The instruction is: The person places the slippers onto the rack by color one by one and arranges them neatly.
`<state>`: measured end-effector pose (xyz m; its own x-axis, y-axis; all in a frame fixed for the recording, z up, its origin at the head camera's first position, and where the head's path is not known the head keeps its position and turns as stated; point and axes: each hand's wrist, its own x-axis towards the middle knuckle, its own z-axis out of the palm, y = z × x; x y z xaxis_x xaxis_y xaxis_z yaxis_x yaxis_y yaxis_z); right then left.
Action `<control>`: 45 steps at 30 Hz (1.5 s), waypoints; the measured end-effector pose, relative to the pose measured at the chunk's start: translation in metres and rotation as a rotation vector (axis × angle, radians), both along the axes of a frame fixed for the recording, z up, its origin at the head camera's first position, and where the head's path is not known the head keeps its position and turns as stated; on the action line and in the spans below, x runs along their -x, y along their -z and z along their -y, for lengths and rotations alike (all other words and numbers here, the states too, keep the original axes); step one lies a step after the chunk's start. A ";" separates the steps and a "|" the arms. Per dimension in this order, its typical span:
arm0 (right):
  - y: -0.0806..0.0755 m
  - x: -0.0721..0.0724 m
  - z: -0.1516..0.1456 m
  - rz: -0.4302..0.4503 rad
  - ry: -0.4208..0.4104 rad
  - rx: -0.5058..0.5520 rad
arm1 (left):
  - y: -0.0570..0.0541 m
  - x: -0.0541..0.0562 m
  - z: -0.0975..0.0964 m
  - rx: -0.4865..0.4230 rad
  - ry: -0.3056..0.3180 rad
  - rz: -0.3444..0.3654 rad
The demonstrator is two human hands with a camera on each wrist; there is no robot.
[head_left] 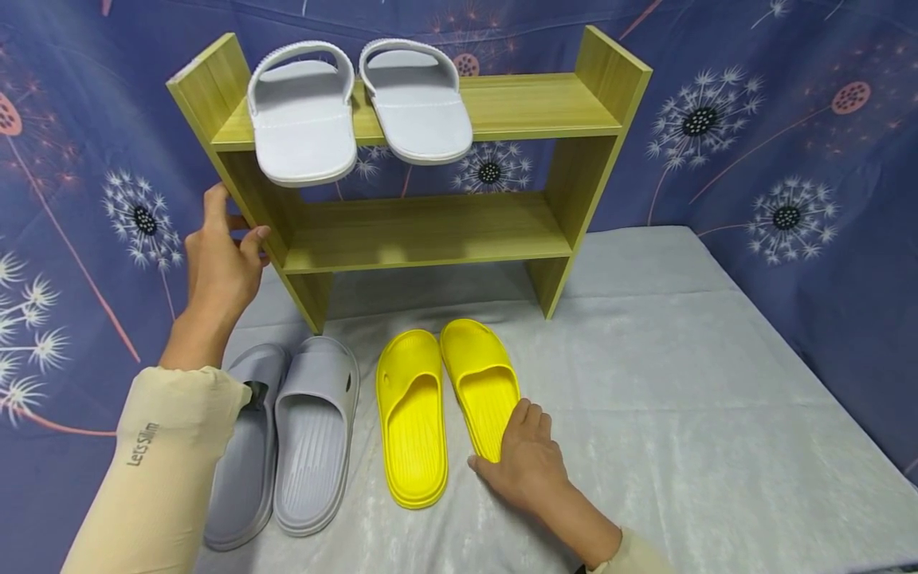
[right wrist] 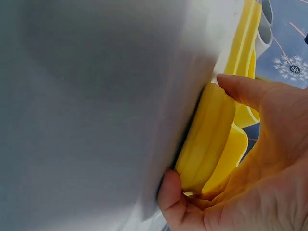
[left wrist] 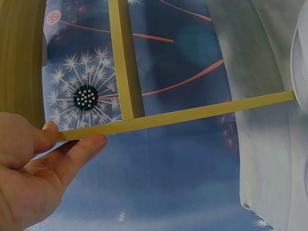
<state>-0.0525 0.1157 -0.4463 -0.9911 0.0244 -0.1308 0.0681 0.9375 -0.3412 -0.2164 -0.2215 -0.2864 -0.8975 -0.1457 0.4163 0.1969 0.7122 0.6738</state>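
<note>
My left hand [head_left: 222, 267] grips the left side panel of a wooden shoe rack [head_left: 430, 231], level with its lower shelf. In the left wrist view, the thumb and fingers pinch the panel's edge [left wrist: 183, 114] from both sides. Low at centre right, my right hand [head_left: 527, 462] holds the heel of the right yellow slipper [head_left: 479, 351]. The right wrist view has the thumb on one side of the heel [right wrist: 207, 139] and fingers on the other, close to the cloth. The other yellow slipper [head_left: 416, 450] lies beside it, toes toward the rack.
Two white slippers [head_left: 304, 131] sit on the rack's top shelf, jutting over its front edge. A pair of grey slippers [head_left: 311, 446] lies at left, partly under my left forearm. Grey cloth [head_left: 681, 383] covers the surface, and a blue dandelion-print curtain [head_left: 789, 143] hangs behind.
</note>
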 end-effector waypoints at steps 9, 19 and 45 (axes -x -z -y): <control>0.001 0.001 -0.007 -0.055 0.046 0.090 | -0.001 -0.002 -0.001 0.008 0.002 0.022; -0.013 0.007 -0.015 -0.025 0.079 0.219 | 0.000 -0.003 -0.002 0.003 0.006 0.003; -0.048 -0.009 -0.028 -0.183 0.154 0.370 | -0.002 -0.006 -0.002 -0.006 0.010 -0.006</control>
